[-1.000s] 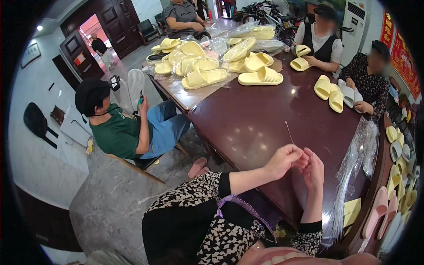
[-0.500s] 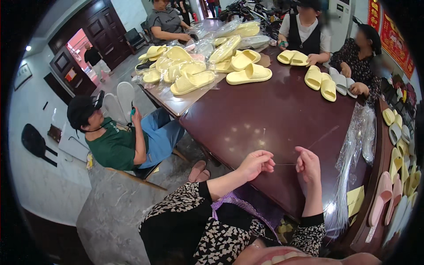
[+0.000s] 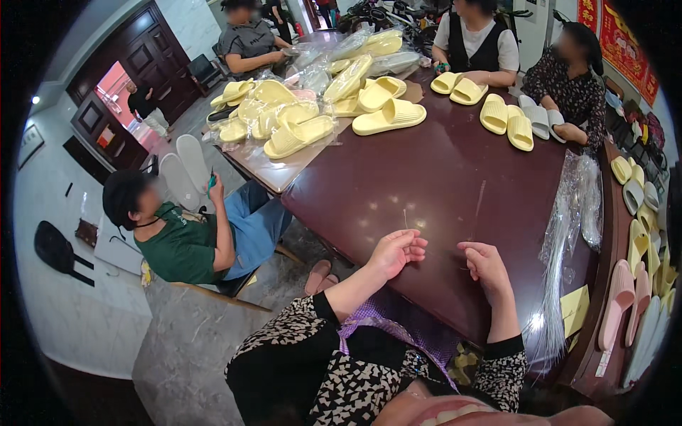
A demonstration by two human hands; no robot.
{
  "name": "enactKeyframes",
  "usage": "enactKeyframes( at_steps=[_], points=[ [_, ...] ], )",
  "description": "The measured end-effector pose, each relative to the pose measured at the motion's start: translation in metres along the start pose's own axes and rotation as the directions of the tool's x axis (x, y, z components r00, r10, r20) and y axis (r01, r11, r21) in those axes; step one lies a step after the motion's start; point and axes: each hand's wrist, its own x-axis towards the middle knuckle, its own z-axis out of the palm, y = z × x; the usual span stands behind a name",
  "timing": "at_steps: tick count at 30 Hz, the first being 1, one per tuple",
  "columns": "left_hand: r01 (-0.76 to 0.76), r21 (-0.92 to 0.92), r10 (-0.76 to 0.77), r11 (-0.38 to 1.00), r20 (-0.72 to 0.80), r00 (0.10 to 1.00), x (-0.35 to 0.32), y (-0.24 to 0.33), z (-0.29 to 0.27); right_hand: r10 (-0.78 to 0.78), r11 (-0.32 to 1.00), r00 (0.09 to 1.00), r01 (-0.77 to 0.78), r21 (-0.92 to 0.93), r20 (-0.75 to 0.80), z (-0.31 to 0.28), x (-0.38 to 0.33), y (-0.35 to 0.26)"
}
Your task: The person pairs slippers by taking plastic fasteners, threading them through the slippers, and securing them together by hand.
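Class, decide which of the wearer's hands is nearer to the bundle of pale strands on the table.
Right. The right hand is left of the bundle of pale strands, apart from it; the left hand is farther left.

Your left grip (image 3: 398,254) has its fingers curled together, pointing to the right. Your right grip (image 3: 487,270) is also folded, its index finger toward the left — the two are near, but apart. Your right forearm (image 3: 504,323) rises steeper than your left forearm (image 3: 353,292).

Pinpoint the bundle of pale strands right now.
In the head view, the bundle of pale strands lies on the dark table, at its right side, between the right hand and the yellow sheet.
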Motion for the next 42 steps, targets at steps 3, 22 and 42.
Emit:
enactKeyframes(
  at_steps=[3,22,42],
  points=[
    [-0.018,0.022,0.018,1.0,-0.018,1.0,0.001,0.006,-0.003,0.011,0.998,1.0,-0.012,-0.062,-0.01,-0.003,0.002,0.003],
    [-0.061,-0.022,0.058,0.998,-0.119,0.991,0.003,0.016,-0.022,-0.084,0.997,0.98,0.082,-0.014,-0.179,-0.019,0.015,0.018],
    [-0.263,0.508,0.372,0.82,-0.124,0.92,-0.012,0.013,-0.018,-0.123,0.965,0.954,0.18,0.193,-0.275,-0.031,0.026,0.031]
  ],
)
